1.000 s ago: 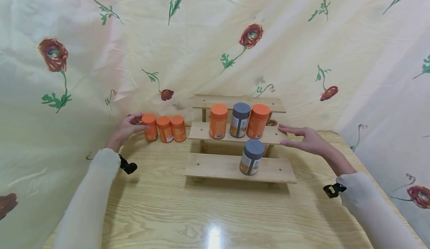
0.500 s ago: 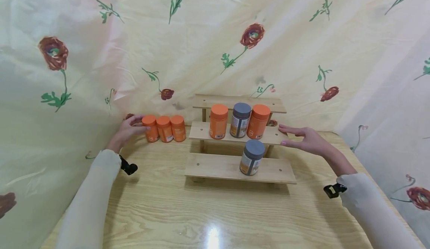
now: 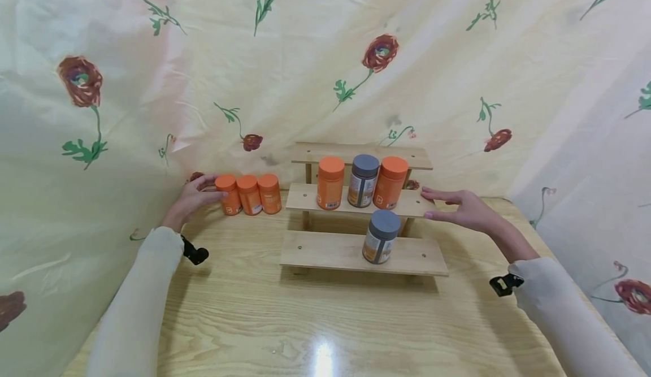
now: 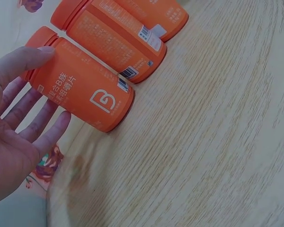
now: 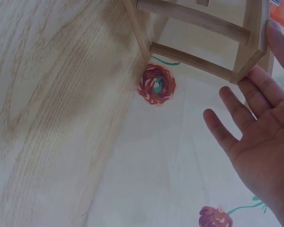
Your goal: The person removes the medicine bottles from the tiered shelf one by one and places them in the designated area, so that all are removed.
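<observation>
My left hand (image 3: 197, 194) is at the leftmost of three orange bottles (image 3: 228, 195). In the left wrist view its thumb lies across the shoulder of that orange bottle (image 4: 87, 90), with the other fingers round its left side, partly hidden behind it. The bottle stands upright beside the middle orange bottle (image 3: 250, 195) and the third orange bottle (image 3: 270, 195). At the right end of a three-tier wooden shelf (image 3: 330, 252), my right hand (image 3: 465, 212) touches the middle board's end with thumb and fingertips, fingers fairly straight. In the right wrist view the fingers reach past the board (image 5: 253, 40).
On the middle tier stand a large orange jar (image 3: 330, 183), a grey-lidded jar (image 3: 363, 182) and another orange jar (image 3: 390, 183). A second grey-lidded jar (image 3: 381, 237) is on the lowest tier. Flowered cloth (image 3: 285, 72) hangs behind the wooden table (image 3: 244, 309).
Over the first half second the leftmost bottle shifted slightly right, against its neighbour, with my left hand on it. My right hand has kept its place at the shelf end.
</observation>
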The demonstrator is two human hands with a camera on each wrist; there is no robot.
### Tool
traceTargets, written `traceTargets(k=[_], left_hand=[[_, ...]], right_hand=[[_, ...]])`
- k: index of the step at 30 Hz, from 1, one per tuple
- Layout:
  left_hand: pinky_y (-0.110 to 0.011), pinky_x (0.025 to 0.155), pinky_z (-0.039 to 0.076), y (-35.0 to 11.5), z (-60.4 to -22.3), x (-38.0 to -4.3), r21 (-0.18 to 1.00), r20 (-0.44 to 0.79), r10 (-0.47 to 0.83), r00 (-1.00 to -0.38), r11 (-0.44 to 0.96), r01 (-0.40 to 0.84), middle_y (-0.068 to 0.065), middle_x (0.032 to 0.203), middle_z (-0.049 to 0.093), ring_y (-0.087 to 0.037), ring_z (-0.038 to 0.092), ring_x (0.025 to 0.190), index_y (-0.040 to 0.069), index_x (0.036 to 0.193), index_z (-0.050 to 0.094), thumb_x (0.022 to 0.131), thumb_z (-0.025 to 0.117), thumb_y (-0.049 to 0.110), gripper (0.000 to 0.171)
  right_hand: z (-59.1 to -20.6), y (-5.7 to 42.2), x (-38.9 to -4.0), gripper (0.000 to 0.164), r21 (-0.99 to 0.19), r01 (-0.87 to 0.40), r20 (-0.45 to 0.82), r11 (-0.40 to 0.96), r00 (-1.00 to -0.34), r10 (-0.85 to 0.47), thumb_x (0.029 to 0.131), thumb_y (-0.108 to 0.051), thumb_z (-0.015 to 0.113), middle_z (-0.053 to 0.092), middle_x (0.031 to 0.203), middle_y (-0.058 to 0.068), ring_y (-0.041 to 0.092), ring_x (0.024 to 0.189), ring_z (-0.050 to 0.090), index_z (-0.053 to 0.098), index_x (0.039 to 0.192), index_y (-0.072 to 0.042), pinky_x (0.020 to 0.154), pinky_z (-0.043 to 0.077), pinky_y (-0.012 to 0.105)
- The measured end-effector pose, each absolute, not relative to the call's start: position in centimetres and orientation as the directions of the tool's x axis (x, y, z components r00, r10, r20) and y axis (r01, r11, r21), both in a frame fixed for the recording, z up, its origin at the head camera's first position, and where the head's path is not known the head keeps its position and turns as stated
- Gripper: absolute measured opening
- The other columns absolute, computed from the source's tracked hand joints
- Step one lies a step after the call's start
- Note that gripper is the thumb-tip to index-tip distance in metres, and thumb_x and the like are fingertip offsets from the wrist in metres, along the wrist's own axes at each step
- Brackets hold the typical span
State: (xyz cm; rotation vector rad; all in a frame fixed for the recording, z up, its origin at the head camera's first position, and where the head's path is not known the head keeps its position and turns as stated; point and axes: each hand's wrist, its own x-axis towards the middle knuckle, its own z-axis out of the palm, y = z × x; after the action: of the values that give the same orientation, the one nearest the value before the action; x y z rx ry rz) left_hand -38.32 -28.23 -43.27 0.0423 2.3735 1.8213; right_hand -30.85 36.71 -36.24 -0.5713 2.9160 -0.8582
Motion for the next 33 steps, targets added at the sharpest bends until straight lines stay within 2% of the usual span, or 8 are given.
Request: traceTargets(k=[5, 12, 18, 22, 25, 29, 33], left_hand=[[-0.050, 0.119, 0.040, -28.2, -43.2, -37.9, 0.961, -0.097, 0.099, -0.990, 0.267, -0.067, -0.017, 0.161, 0.034, -0.013, 0.053, 0.122, 0.008, 0.158, 0.031, 0.096, 0.073, 0.022, 0.076], [-0.052, 0.119, 0.039, -28.1, -42.7, -37.4, 0.956, -0.093, 0.108, -0.990, 0.287, -0.059, -0.021, 0.160, 0.034, -0.023, 0.050, 0.131, 0.008, 0.160, 0.029, 0.097, 0.072, 0.024, 0.078], [-0.048, 0.116, 0.044, -28.1, -42.3, -37.3, 0.947, -0.091, 0.106, -0.990, 0.316, -0.053, -0.019, 0.155, 0.038, -0.013, 0.054, 0.119, 0.009, 0.160, 0.030, 0.096, 0.072, 0.030, 0.079], [-0.035, 0.107, 0.052, -28.2, -42.0, -37.3, 0.954, -0.055, 0.112, -0.992, 0.299, -0.019, -0.016, 0.150, 0.040, -0.005, 0.054, 0.108, 0.005, 0.158, 0.031, 0.098, 0.071, 0.024, 0.075], [-0.031, 0.104, 0.053, -28.1, -41.3, -37.0, 0.959, -0.029, 0.120, -0.992, 0.285, 0.006, -0.017, 0.148, 0.040, -0.004, 0.053, 0.105, 0.000, 0.157, 0.030, 0.099, 0.067, 0.016, 0.070], [-0.037, 0.112, 0.046, -27.9, -40.3, -36.6, 0.966, -0.034, 0.133, -0.991, 0.259, 0.002, -0.023, 0.154, 0.036, -0.003, 0.052, 0.107, -0.001, 0.159, 0.025, 0.100, 0.064, 0.013, 0.072], [-0.035, 0.114, 0.042, -28.4, -40.8, -37.4, 0.963, -0.020, 0.125, -0.992, 0.267, 0.015, -0.023, 0.159, 0.034, -0.001, 0.050, 0.110, 0.002, 0.160, 0.024, 0.101, 0.064, 0.019, 0.074]], right_hand=[[-36.4, 36.7, -31.0, 0.063, -0.534, -0.337, 0.058, 0.775, -0.929, -0.364, 0.093, -0.041, 0.074, 0.047, 0.157, 0.006, 0.043, 0.143, 0.043, 0.054, 0.148, -0.016, 0.109, 0.042, 0.065], [-36.4, 36.6, -31.0, 0.064, -0.543, -0.339, 0.058, 0.768, -0.928, -0.369, 0.093, -0.040, 0.074, 0.047, 0.157, 0.006, 0.043, 0.144, 0.043, 0.054, 0.148, -0.014, 0.109, 0.041, 0.066], [-36.4, 36.7, -30.9, 0.063, -0.547, -0.337, 0.058, 0.766, -0.928, -0.367, 0.094, -0.039, 0.074, 0.047, 0.157, 0.006, 0.043, 0.145, 0.042, 0.054, 0.149, -0.016, 0.109, 0.041, 0.066], [-36.4, 36.7, -30.9, 0.063, -0.550, -0.340, 0.061, 0.763, -0.927, -0.370, 0.094, -0.039, 0.074, 0.047, 0.157, 0.007, 0.042, 0.145, 0.041, 0.053, 0.149, -0.016, 0.110, 0.041, 0.065], [-36.5, 36.7, -30.9, 0.063, -0.549, -0.340, 0.061, 0.764, -0.927, -0.369, 0.094, -0.040, 0.074, 0.047, 0.157, 0.006, 0.042, 0.145, 0.041, 0.053, 0.149, -0.016, 0.110, 0.041, 0.064], [-36.5, 36.7, -30.9, 0.064, -0.546, -0.343, 0.066, 0.764, -0.927, -0.369, 0.094, -0.039, 0.074, 0.047, 0.157, 0.007, 0.042, 0.145, 0.042, 0.053, 0.149, -0.015, 0.109, 0.042, 0.064], [-36.6, 36.7, -30.8, 0.064, -0.543, -0.348, 0.071, 0.764, -0.926, -0.371, 0.094, -0.038, 0.073, 0.047, 0.157, 0.008, 0.042, 0.145, 0.042, 0.053, 0.149, -0.013, 0.109, 0.042, 0.064]])
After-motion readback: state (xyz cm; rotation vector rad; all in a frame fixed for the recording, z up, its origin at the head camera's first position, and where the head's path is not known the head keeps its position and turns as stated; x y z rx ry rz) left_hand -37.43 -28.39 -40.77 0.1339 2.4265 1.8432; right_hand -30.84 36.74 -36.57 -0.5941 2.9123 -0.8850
